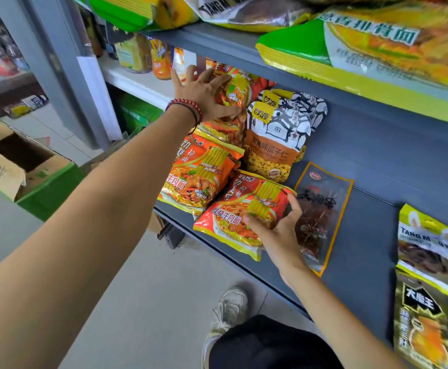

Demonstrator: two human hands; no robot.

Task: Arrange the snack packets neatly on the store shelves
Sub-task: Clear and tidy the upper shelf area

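The front noodle packet [233, 217] lies flat at the lip of the dark grey shelf [372, 209]. It sits skewed, with one corner past the edge, so it is not yet placed. Behind it the middle noodle packet [199, 174] leans at a tilt, and the rear noodle packet [235, 99] stands nearly upright towards the back. The three overlap like slipped tiles rather than forming a row.

I judge the job to be somewhere in its first half. The matching packets are gathered on one stretch of shelf, but none sits square. Further right, the skewer packet [324, 209], the green-and-yellow packet [433, 249] and the gold packet [419, 323] lie flat at odd angles and look unsorted.

The right hand [276, 230] pinches the front noodle packet at its near right side. The thumb lies on the printed face, and the fingers [294, 206] curl round the right edge, between it and the skewer packet just beside. The left hand [204, 95], a bead bracelet [184, 105] at its wrist, is spread wide over the rear noodle packet. Its fingers are straight and splayed and its palm is against the face, pressing rather than gripping.

A seed packet [278, 134] stands just beside the rear one. Green packets [364, 43] are piled on the shelf above, and a cardboard box [18, 166] sits on the floor to the left
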